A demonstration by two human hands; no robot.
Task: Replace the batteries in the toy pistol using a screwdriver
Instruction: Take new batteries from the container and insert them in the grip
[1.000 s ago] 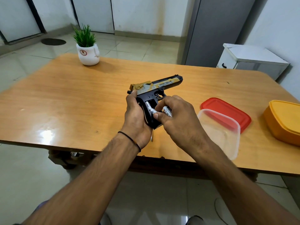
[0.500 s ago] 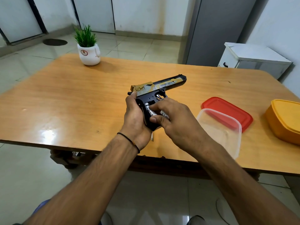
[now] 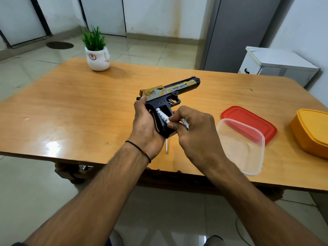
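While your left hand (image 3: 146, 126) grips the back of the handle with its fingers curled round it, the toy pistol (image 3: 170, 90) is held up over the wooden table (image 3: 71, 107), above its near middle; muzzle points right and away from you; gold-and-black slide on top, side of the handle open. A white printed battery (image 3: 161, 115) lies slanted in that open compartment, upper end inside, lower end at your right fingertips; cannot tell if it is fully seated. Your right hand (image 3: 195, 135) is curled, thumb and forefinger pinching that battery's lower end; a second battery (image 3: 185, 123) pokes out between the right fingers, mostly hidden, held in the same hand. The screwdriver (image 3: 166, 147) lies on the table just below both hands; only its thin metal shaft shows, the handle hidden behind the pistol butt. A thin black band (image 3: 140, 150) sits on your left wrist. A clear tub (image 3: 248, 157) stands just right of your right hand; a red lid (image 3: 252, 119) lies behind it, partly seen through the tub wall; an orange box (image 3: 314, 132) with its lid on sits at the right edge, apart from both. A potted plant (image 3: 98, 57) stands at the far left of the table, well apart from your hands.
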